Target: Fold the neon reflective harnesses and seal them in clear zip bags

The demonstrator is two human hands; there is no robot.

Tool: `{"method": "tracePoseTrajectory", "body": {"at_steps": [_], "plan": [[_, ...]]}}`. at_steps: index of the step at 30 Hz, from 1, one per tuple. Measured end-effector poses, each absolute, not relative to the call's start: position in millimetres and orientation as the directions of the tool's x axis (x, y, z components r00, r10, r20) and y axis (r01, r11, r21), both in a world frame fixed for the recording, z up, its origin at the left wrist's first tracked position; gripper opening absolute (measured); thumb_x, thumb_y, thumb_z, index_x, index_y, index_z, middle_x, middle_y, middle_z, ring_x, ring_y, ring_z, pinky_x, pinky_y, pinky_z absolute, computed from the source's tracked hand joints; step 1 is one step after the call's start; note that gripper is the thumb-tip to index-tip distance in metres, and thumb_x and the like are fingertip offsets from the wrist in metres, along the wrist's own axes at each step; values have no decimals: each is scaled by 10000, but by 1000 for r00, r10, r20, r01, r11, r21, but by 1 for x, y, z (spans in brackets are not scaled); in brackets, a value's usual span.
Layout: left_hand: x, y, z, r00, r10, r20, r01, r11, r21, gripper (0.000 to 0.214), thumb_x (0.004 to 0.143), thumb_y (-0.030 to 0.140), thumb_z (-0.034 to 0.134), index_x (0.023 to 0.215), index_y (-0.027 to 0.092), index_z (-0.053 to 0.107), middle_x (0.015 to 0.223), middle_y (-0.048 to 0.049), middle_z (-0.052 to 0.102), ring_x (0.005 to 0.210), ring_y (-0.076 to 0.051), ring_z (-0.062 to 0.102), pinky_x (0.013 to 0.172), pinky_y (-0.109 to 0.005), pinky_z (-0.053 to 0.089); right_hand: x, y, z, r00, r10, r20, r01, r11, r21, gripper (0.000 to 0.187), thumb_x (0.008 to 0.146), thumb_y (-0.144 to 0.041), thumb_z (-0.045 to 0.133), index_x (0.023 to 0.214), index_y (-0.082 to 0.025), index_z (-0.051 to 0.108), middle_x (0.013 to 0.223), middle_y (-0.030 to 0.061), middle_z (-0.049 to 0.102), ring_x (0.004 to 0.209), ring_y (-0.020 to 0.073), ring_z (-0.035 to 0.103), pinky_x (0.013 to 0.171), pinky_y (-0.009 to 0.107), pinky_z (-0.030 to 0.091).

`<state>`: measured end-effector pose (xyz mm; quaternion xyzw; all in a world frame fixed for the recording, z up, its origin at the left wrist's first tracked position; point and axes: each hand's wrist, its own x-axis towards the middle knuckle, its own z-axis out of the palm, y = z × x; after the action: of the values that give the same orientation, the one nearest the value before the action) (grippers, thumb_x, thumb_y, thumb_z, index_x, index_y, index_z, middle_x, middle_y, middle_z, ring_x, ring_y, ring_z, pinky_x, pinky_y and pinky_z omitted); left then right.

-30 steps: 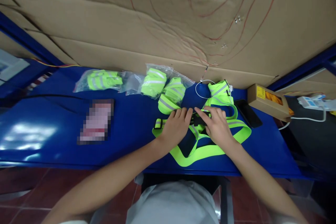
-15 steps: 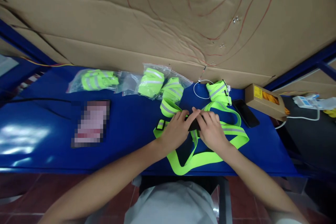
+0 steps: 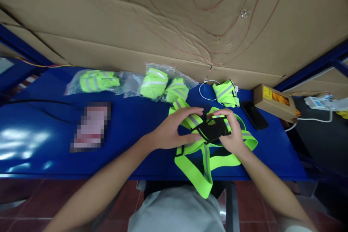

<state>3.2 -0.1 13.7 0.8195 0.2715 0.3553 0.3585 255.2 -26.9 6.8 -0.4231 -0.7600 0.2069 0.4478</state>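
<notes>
A neon yellow reflective strap vest with grey stripes is lifted off the blue table, one loop hanging past the front edge. My left hand pinches its strap beside a black patch in the vest's middle. My right hand grips that black patch from the right, fingers curled over it. Both hands are closed on the vest.
Along the cardboard wall lie bagged folded vests, a loose folded one, a white cable loop, a black phone and a brown box. A blurred pink item lies at left. A white power strip sits far right.
Both hands have lifted the vest off the table and pulled it nearer; its lower loop now hangs over the front edge. The black patch has turned up between the hands.
</notes>
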Motion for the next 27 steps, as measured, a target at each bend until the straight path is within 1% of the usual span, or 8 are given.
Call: {"method": "tracePoseTrajectory", "body": {"at_steps": [5, 9, 13, 16, 18, 22, 24, 27], "plan": [[22, -12, 0, 603, 762, 238, 86, -359, 929, 858, 745, 432, 902, 1476, 226, 503, 1447, -129, 625, 1302, -320, 620, 1108, -437, 474, 254, -26, 0, -85, 851, 518, 480, 490, -727, 303, 837, -146, 600, 1125, -233, 570, 1063, 37, 678, 975, 211, 677, 854, 332, 539], [38, -16, -4, 499, 864, 62, -90, -19, 996, 761, 658, 338, 954, 1324, 203, 612, 1286, -113, 691, 1126, -288, 692, 982, -392, 533, 253, -28, 0, -104, 863, 494, 561, 461, -687, 381, 817, -207, 687, 1178, -230, 568, 1116, 58, 664, 1033, 246, 665, 893, 368, 531], [31, -8, -2, 524, 843, -126, -348, 347, 871, 686, 621, 263, 972, 1225, 193, 654, 923, -26, 737, 712, -162, 702, 723, -284, 565, 258, -30, 9, -320, 910, 263, 495, 397, -773, 729, 821, -364, 804, 1460, -246, 474, 1311, 105, 618, 1237, 290, 605, 1015, 409, 505], [19, -5, 1, 567, 819, -84, -497, 422, 759, 760, 607, 248, 988, 1281, 226, 639, 784, 5, 729, 616, -136, 679, 637, -230, 539, 267, -28, 16, -479, 866, 142, 293, 311, -904, 984, 836, -584, 795, 1624, -282, 289, 1416, 115, 591, 1311, 299, 590, 1083, 427, 483], [14, -7, 5, 617, 787, -12, -547, 440, 712, 806, 606, 244, 993, 1326, 256, 629, 801, -10, 751, 616, -142, 688, 602, -214, 535, 273, -24, 19, -553, 822, 138, 244, 318, -916, 984, 832, -668, 762, 1629, -303, 313, 1487, 117, 576, 1386, 325, 553, 1176, 483, 404], [10, -13, 16, 743, 668, 56, -510, 510, 692, 1053, 642, 237, 984, 1550, 297, 455, 848, -42, 788, 615, -140, 691, 555, -193, 543, 279, -11, 27, -671, 723, 164, 317, 479, -818, 820, 815, -643, 791, 1522, -319, 532, 1563, 100, 547, 1556, 365, 344, 1298, 600, 18], [8, -12, 27, 777, 627, 51, -478, 535, 696, 1157, 663, 233, 977, 1623, 292, 333, 886, -51, 800, 599, -120, 687, 553, -175, 547, 279, -6, 36, -722, 680, 129, 270, 448, -852, 785, 806, -593, 824, 1499, -326, 567, 1530, 92, 586, 1519, 359, 415, 1297, 601, 85], [3, -6, 47, 814, 573, 90, -464, 550, 694, 1212, 721, 206, 945, 1666, 289, 190, 926, -41, 808, 593, -125, 710, 557, -179, 567, 277, -6, 61, -765, 643, 36, 150, 233, -961, 749, 746, -506, 902, 1423, -311, 648, 1393, 71, 689, 1341, 324, 612, 1206, 491, 388]]}}
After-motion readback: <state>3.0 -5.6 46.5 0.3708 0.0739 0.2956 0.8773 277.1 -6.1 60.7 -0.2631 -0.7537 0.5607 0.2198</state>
